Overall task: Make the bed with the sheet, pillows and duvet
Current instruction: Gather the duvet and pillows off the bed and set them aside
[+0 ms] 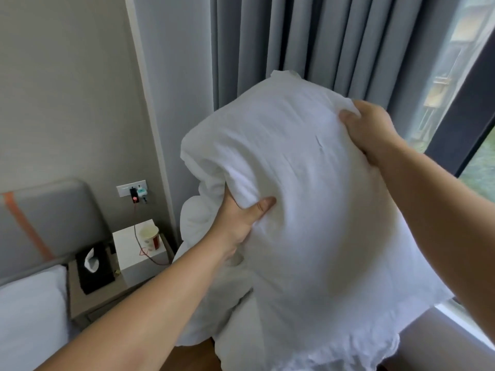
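I hold a plump white pillow up in the air in front of the grey curtain. My left hand grips its left edge, thumb pressed into the fabric. My right hand grips its upper right corner. More white bedding is piled behind and below the pillow. At the lower left lies the bed's white sheet, under a grey padded headboard with an orange stripe.
A bedside table beside the bed carries a black tissue box, a white block with a paper cup and a red cable to a wall socket. A window is at right, with a grey ledge below.
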Tool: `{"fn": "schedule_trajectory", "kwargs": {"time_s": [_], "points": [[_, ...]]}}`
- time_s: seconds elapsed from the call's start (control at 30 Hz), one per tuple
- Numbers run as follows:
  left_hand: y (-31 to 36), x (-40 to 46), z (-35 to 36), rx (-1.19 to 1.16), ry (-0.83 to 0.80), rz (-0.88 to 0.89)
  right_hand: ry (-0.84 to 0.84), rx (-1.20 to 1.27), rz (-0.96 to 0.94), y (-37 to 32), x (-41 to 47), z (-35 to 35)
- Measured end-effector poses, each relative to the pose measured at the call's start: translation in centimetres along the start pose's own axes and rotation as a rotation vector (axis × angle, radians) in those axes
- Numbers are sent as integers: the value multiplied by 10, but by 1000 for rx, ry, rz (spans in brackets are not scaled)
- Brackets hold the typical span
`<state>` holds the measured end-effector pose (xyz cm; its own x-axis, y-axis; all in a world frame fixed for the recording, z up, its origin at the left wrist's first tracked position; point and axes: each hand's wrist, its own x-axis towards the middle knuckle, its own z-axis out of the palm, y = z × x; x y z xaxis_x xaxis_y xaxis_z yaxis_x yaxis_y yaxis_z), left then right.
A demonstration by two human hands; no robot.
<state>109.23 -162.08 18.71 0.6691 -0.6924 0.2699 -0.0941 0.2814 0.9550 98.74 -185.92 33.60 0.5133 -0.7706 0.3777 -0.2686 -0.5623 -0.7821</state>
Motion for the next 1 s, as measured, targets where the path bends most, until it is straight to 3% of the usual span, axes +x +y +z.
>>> {"fn": "schedule_trajectory", "kwargs": {"time_s": [0.13, 0.3, 0.37, 0.5, 0.63, 0.8, 1.0], "points": [[-4, 11, 16, 32, -2, 14, 107, -123, -77, 4, 13, -17], [-34, 6, 19, 117, 24, -146, -64, -389, 104, 63, 8, 0], [-38, 1, 17, 144, -10, -175, -21, -431, 118, 71, 4, 3], [-34, -4, 13, 132, -15, -218, 114, -492, -83, 49, -11, 7], [-27, -21, -6, 126, 45, -281, 113, -471, -328, 6, -34, 33], [-17, -55, -58, 175, 121, -327, -111, -368, -519, -44, -76, 94], [5, -119, -164, 345, 294, -302, -365, -296, -564, -90, -148, 193]]}}
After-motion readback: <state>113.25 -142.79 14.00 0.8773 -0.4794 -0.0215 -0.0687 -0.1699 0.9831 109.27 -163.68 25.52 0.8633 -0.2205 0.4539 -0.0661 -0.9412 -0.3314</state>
